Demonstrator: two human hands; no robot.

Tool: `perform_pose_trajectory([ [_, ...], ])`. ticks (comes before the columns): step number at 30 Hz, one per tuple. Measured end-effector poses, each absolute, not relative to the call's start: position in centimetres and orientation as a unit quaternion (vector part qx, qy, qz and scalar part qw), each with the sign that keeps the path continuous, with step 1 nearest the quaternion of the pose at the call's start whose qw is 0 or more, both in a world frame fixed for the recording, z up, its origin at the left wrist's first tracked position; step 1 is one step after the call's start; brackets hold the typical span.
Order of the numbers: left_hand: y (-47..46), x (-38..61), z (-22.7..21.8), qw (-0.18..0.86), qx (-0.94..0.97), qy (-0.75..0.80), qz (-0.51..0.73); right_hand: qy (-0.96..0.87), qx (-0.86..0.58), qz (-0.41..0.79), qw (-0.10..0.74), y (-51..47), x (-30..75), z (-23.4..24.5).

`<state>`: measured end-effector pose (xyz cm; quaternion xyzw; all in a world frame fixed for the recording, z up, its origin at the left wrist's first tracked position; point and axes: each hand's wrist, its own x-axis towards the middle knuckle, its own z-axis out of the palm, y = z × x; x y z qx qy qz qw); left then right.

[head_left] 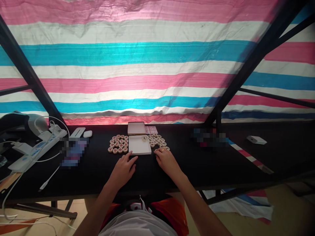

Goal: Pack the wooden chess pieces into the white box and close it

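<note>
My left hand (123,168) is open, its fingers apart, with a fingertip at the lower left edge of a shallow white box (139,151). One round xiangqi piece (144,138) lies inside the box near its far right corner. My right hand (168,163) bends its fingers together at the near edge of a group of dark-marked xiangqi pieces (154,139); a pale piece partly shows at its fingertips, the rest hidden. Left of the box, red-marked xiangqi pieces (116,145) lie in rows.
Behind the white box stands a box lid (136,128) beside a printed paper (151,130). Leftward lie a power strip (36,152) with cables, a white earbud case (88,133) and a blurred phone-like item (74,152). A white block (256,140) rests far right, and black frame bars (233,82) slant beside striped sheeting.
</note>
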<state>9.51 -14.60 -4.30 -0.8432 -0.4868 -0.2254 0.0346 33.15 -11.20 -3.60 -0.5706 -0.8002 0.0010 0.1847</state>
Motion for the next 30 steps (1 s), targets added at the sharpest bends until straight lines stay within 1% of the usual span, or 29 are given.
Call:
perform_pose_trajectory([
  [3, -14.6, 9.5, -4.4, 0.032, -0.844, -0.486, -0.224, -0.816, -0.552, 0.041, 0.168, -10.9, 34.0, -3.2],
  [9, -14.6, 9.5, -4.4, 0.029, -0.842, -0.488, -0.229, -0.832, -0.539, 0.018, 0.132, -10.4, 33.8, -2.5],
  [12, -14.7, 9.5, -4.3, 0.026, -0.842, -0.491, -0.222, -0.825, -0.549, 0.039, 0.130, -10.5, 33.5, -2.2],
  [14, -14.7, 9.5, -4.2, 0.025, -0.842, -0.492, -0.221, -0.818, -0.552, 0.070, 0.148, -10.4, 33.7, -1.9],
  [19, -14.7, 9.5, -4.3, 0.028, -0.840, -0.488, -0.234, -0.795, -0.545, 0.121, 0.236, -9.6, 34.2, -0.3],
  [22, -14.7, 9.5, -4.3, 0.034, -0.842, -0.486, -0.232, -0.805, -0.524, 0.121, 0.250, -8.0, 32.4, 1.0],
  [26, -14.7, 9.5, -4.2, 0.032, -0.844, -0.484, -0.229, -0.854, -0.478, 0.048, 0.199, -4.7, 28.2, 1.4],
  [30, -14.6, 9.5, -4.2, 0.036, -0.844, -0.488, -0.221, -0.882, -0.458, -0.008, 0.109, -2.0, 26.4, 0.1],
])
